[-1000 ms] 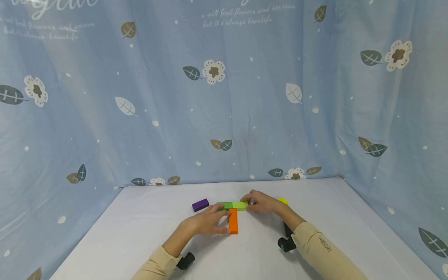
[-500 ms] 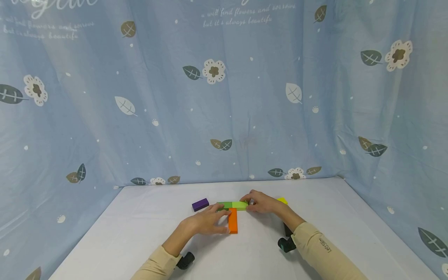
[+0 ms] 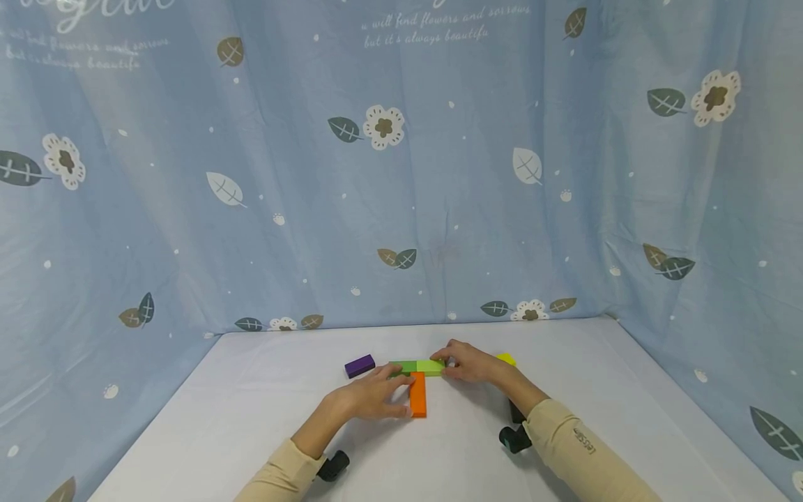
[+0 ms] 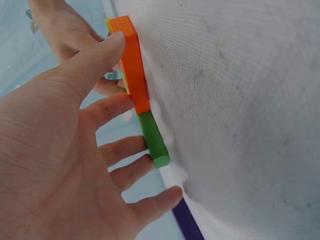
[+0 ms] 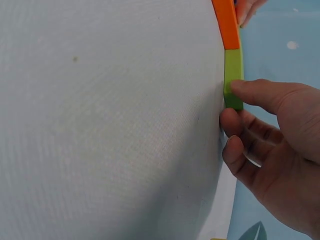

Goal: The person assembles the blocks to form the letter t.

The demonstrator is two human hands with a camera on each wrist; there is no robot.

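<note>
An orange block (image 3: 418,401) lies lengthwise toward me. Its far end meets a row made of a green block (image 3: 404,366) and a lime-green block (image 3: 429,369). My left hand (image 3: 366,397) has spread fingers, the thumb at the orange block's near end and the index finger at its far end. In the left wrist view, other fingertips touch the green block (image 4: 154,140). My right hand (image 3: 472,363) pinches the right end of the lime-green block, thumb on the near side (image 5: 233,75); some fingertips are hidden behind it.
Left of the row lies a purple block (image 3: 360,366). A yellow block (image 3: 506,360) is partly hidden behind my right wrist. Black wrist devices hang under the left (image 3: 332,466) and right sleeves. A patterned blue curtain (image 3: 439,209) borders the white table (image 3: 251,390).
</note>
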